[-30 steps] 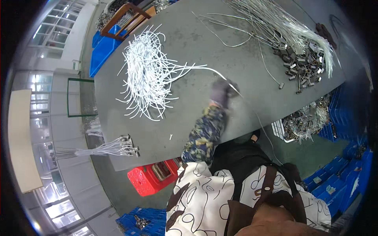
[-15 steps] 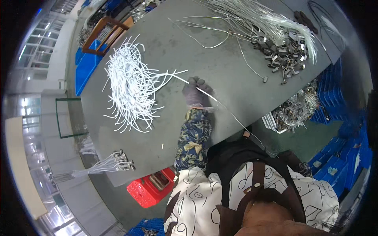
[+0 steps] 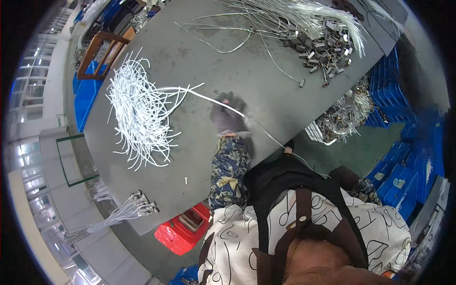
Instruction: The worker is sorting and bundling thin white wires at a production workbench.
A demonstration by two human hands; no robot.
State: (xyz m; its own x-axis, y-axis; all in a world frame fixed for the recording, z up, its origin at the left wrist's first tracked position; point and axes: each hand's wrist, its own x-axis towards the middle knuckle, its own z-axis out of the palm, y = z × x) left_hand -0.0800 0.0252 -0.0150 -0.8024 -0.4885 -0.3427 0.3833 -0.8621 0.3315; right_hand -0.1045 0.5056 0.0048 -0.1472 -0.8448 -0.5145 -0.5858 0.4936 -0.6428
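Observation:
My left hand (image 3: 228, 118), in a dark grey glove, rests on the grey table (image 3: 199, 61) and grips a long white wire (image 3: 209, 97). The wire's far end lies against a loose pile of white wires (image 3: 142, 118) to the left. From the hand a thinner lead (image 3: 275, 140) with a small connector runs off the table's near edge toward my right hand (image 3: 344, 176). That hand, dark-gloved, sits low beside my body; its fingers are not clear.
A heap of wires with metal connectors (image 3: 323, 38) covers the far right of the table. A bundled set of leads (image 3: 128, 209) lies at the near left corner. A red crate (image 3: 183, 232) stands below; blue crates (image 3: 408, 142) are stacked on the right.
My left hand has moved left across the table with the white wire, bringing its end up to the white pile.

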